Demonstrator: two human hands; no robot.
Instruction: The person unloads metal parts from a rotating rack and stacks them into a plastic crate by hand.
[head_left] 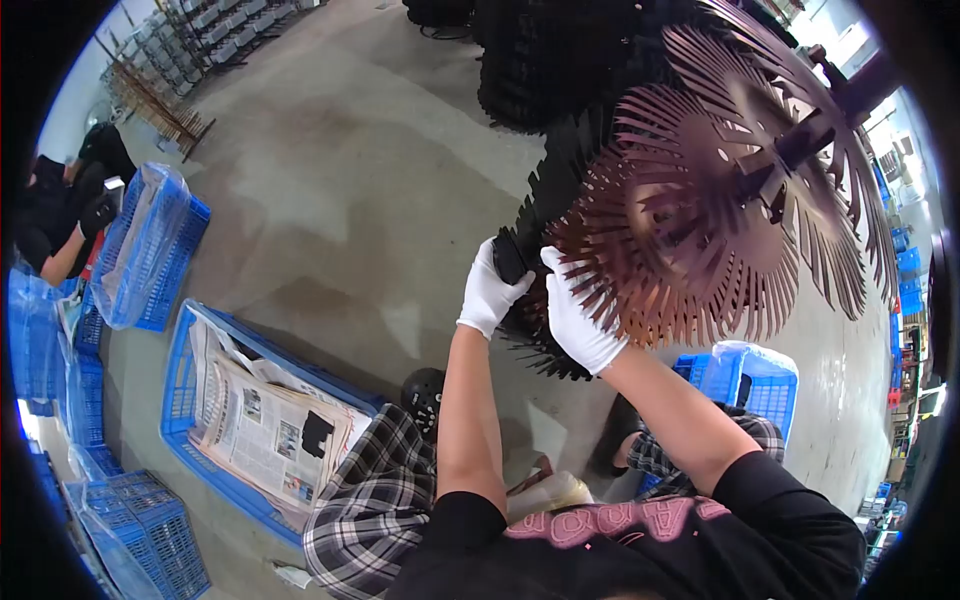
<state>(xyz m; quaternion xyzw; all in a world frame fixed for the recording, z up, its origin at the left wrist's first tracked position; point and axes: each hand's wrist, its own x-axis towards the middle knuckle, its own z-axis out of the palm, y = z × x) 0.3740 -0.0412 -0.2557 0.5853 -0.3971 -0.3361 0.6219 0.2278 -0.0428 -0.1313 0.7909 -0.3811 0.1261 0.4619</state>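
My left hand (490, 292), in a white glove, has its fingers closed on a small flat black piece (511, 258). Close beside it, my right hand (582, 318), also gloved in white, is at the near edge of a brownish slotted metal disc (680, 190). Its fingers are bent, and what they grip is hidden behind the glove and the disc's narrow blades. Several such discs stand in a row on a dark shaft (800, 145). Behind my hands, a black finned disc (560, 170) reaches down past my wrists.
A blue crate (175, 390) at lower left holds newspapers (250, 430) with a black piece (318, 435) on top. Another person (75, 200) is at far left by a plastic-lined blue crate (160, 270). More blue crates line the left; a blue basket (775, 395) stands right.
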